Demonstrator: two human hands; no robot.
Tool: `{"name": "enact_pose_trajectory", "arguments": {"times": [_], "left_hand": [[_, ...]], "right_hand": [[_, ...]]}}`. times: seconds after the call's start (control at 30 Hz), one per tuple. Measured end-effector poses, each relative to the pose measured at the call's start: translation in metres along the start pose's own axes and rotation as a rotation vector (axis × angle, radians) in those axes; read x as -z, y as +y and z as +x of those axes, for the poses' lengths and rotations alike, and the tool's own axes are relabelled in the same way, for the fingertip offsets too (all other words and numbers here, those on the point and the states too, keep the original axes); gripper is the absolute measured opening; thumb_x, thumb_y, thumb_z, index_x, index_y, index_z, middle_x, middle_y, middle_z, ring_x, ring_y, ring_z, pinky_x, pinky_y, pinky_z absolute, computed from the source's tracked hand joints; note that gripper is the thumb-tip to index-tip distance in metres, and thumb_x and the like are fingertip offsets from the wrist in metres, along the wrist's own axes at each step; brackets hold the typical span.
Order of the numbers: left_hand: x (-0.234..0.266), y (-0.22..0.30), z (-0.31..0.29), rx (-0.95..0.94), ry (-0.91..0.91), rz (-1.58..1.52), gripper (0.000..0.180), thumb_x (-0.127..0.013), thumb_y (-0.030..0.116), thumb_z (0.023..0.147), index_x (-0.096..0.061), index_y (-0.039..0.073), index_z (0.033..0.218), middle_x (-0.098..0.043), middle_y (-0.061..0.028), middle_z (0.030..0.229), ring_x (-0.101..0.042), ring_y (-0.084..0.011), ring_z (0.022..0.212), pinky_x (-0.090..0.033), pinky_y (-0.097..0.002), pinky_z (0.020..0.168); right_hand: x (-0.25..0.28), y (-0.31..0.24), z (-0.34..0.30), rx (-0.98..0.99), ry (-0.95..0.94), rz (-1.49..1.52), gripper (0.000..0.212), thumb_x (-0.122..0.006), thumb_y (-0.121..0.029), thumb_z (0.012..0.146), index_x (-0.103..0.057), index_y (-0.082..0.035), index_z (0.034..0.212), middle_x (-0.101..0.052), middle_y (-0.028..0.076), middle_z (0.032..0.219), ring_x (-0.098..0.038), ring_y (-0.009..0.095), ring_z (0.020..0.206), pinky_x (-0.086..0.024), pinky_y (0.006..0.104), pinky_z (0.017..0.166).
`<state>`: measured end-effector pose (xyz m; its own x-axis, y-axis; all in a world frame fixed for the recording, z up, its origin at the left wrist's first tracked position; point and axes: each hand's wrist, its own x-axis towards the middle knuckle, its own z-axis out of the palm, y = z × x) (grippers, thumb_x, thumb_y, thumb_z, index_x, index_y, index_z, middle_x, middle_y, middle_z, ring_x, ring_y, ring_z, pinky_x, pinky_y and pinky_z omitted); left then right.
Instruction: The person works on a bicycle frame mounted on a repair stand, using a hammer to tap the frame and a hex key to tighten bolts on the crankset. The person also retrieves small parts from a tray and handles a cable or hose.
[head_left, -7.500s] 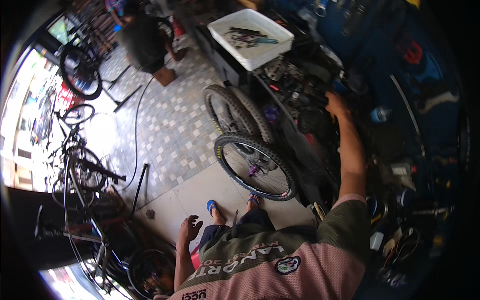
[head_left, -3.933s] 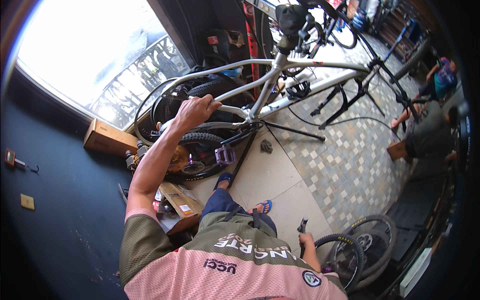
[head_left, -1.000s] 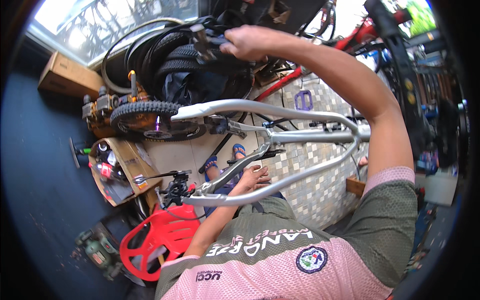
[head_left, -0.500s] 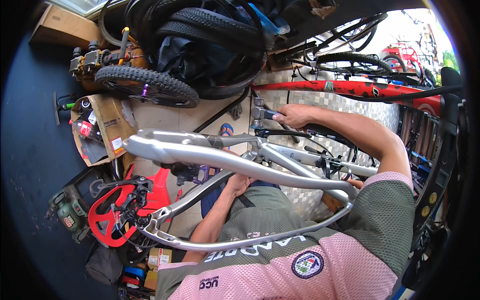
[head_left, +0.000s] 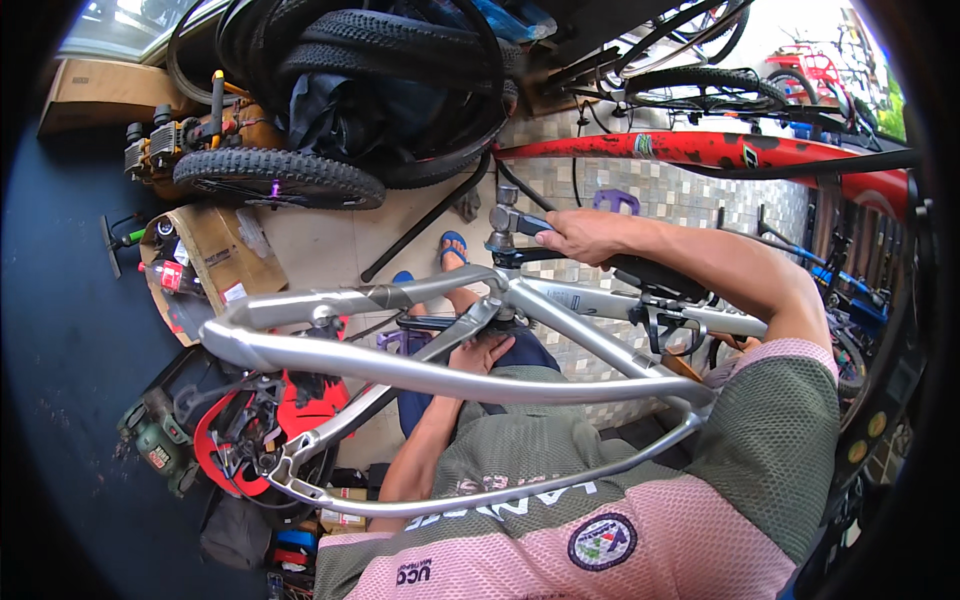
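Observation:
A bare silver bicycle frame (head_left: 400,372) stretches across the view in front of me. My right hand (head_left: 575,237) is closed round the handle of a hammer (head_left: 507,215). The metal head is over the frame's middle joint, close above a black crank arm (head_left: 545,254); contact is hard to make out. Below that joint, my left hand (head_left: 478,354) grips the underside of the frame, its fingers partly covered by a dark part there. A purple pedal (head_left: 400,341) shows just left of that hand.
A red bicycle frame (head_left: 700,150) lies beyond my right arm. Tyres (head_left: 400,45) and a knobby wheel (head_left: 280,178) crowd the far left. An open cardboard box (head_left: 235,255) holds a bottle. Nearby are a red plastic part (head_left: 215,440) and a green power tool (head_left: 160,450).
The view has shifted a little, and the silver frame's left end appears further left and lower. The hammer head sits slightly further left. Both hands keep their holds.

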<state>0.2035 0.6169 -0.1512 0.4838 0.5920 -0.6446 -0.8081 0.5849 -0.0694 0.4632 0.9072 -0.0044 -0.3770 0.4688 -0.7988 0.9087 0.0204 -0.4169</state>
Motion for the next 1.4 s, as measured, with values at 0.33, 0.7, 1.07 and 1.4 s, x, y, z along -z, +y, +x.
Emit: {"name": "enact_pose_trajectory", "arguments": {"times": [0.33,0.7,1.07,1.4], "left_hand": [[-0.018,0.003,-0.010,-0.045,0.093,0.224,0.031,-0.063,-0.008,0.100,-0.064,0.005,0.128,-0.072,-0.0108,0.121,-0.072,-0.0260,0.111,-0.057,-0.0525,0.108],[-0.026,0.009,-0.011,-0.018,0.095,0.116,0.025,-0.061,-0.007,0.101,-0.067,0.005,0.121,-0.072,-0.0121,0.120,-0.071,-0.0260,0.113,-0.057,-0.0526,0.109],[-0.031,0.009,-0.014,-0.066,0.081,0.260,0.028,-0.062,-0.005,0.102,-0.066,0.007,0.127,-0.073,-0.0091,0.120,-0.072,-0.0243,0.114,-0.056,-0.0530,0.110],[-0.022,0.008,-0.017,-0.048,0.167,0.282,0.022,-0.060,-0.007,0.102,-0.068,0.003,0.120,-0.073,-0.0142,0.121,-0.071,-0.0284,0.115,-0.056,-0.0514,0.111]], "right_hand": [[0.086,-0.035,-0.007,-0.179,0.349,0.108,0.051,-0.043,-0.048,0.112,-0.054,0.001,0.116,-0.069,0.022,0.083,-0.070,0.039,0.065,-0.057,0.0516,0.065],[0.026,-0.029,-0.013,-0.147,-0.094,0.041,0.052,-0.046,-0.047,0.112,-0.063,0.003,0.107,-0.069,0.020,0.076,-0.073,0.038,0.077,-0.056,0.0514,0.081],[0.109,-0.049,-0.010,-0.103,0.430,0.258,0.045,-0.047,-0.048,0.112,-0.050,-0.003,0.105,-0.056,0.011,0.065,-0.065,0.024,0.055,-0.052,0.0436,0.051],[0.023,-0.043,0.003,0.023,-0.131,0.039,0.048,-0.047,-0.041,0.111,-0.059,0.005,0.105,-0.064,0.017,0.069,-0.068,0.030,0.053,-0.055,0.0453,0.052]]}}
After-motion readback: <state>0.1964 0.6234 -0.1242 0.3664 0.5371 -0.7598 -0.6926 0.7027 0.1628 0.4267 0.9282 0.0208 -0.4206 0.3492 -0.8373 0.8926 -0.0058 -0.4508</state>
